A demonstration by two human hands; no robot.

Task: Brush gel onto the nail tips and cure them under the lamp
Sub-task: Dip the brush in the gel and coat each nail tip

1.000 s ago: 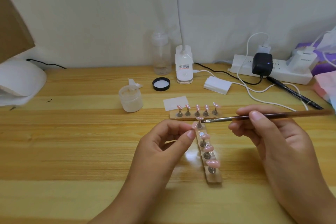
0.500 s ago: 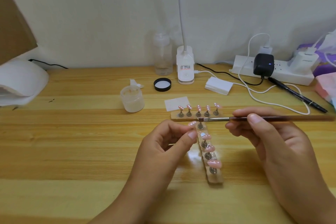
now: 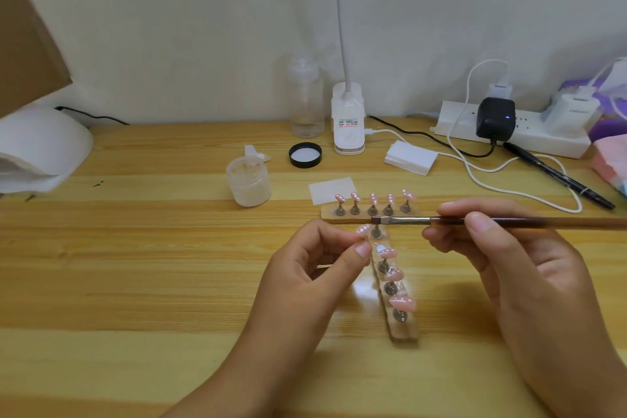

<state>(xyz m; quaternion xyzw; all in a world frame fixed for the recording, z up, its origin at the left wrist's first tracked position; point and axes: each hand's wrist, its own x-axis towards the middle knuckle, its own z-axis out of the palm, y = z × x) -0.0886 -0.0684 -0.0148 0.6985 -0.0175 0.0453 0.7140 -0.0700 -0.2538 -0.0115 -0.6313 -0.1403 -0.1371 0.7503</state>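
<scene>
L hand [image 3: 315, 268] pinches a pink nail tip [image 3: 363, 230] btwn thumb & forefinger; R hand [image 3: 502, 254] grips the brush [image 3: 509, 223], bristles just beside that tip. Best done w/ thin light strokes, tip steady, gel off the skin. A peg strip [image 3: 403, 332] lies btwn the hands, a 2nd strip [image 3: 330, 215] just beyond the brush: easy to knock. The jar [image 3: 249, 185] & lamp [image 3: 44, 142] sit well left of L hand, bare wood on the way.

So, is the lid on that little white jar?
No, the jar stands open, and a black lid lies apart from it on the table.
</scene>
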